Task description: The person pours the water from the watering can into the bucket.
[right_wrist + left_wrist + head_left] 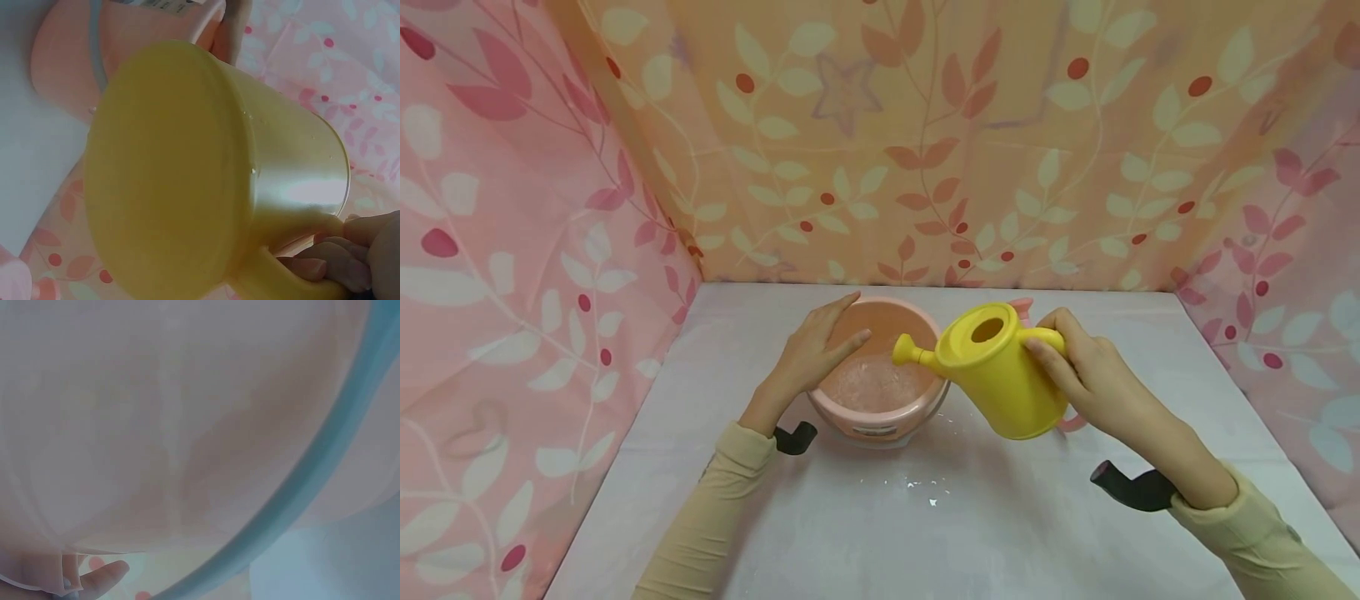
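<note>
My right hand point(1093, 379) grips the handle of a yellow watering can point(1015, 396), tilted left, its spout reaching over the rim of a pink basin point(880, 414). In the right wrist view, the can's yellow base point(165, 175) fills the middle, with curled fingers point(331, 265) around its handle. Rippled water point(876, 385) lies inside the basin. My left hand point(812, 346) is at the basin's left rim, fingers extended and thumb reaching over the opening. The left wrist view is mostly the basin's outer wall point(125, 437), with a fingertip point(115, 572) low at left.
Behind the watering can, a pink object point(1021, 308) is mostly hidden, with a curved pink part showing below. Water drops point(932, 502) dot the white tabletop point(880, 542) in front of the basin. Leaf-patterned cloth point(925, 167) encloses the back and sides.
</note>
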A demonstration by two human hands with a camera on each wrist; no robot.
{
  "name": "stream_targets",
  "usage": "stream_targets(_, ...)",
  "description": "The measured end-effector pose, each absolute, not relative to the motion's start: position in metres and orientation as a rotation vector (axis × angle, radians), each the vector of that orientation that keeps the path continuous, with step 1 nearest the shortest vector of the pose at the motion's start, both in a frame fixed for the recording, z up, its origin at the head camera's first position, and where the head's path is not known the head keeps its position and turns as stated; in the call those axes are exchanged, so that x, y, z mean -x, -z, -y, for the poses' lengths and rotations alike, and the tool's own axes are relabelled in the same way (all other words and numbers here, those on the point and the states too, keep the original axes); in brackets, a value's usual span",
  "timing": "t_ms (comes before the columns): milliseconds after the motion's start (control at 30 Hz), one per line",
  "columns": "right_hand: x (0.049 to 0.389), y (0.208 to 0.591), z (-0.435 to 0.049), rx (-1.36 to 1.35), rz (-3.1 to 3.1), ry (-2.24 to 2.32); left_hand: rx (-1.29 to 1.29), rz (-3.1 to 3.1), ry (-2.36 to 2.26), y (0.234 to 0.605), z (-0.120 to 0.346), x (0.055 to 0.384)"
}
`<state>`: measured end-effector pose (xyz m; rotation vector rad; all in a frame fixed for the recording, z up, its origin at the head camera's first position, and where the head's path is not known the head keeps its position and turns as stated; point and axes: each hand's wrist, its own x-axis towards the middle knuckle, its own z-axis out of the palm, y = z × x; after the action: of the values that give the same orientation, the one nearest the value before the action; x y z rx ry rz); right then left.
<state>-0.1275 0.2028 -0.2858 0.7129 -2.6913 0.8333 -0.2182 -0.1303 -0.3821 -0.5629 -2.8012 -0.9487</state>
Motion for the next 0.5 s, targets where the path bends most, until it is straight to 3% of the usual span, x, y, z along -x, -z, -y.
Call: stream_targets(500,0.1273,0.2838,-0.202,-0.713,2.704,-0.836,0.562,2.811,0.953,0.3827,0.13,0.2189)
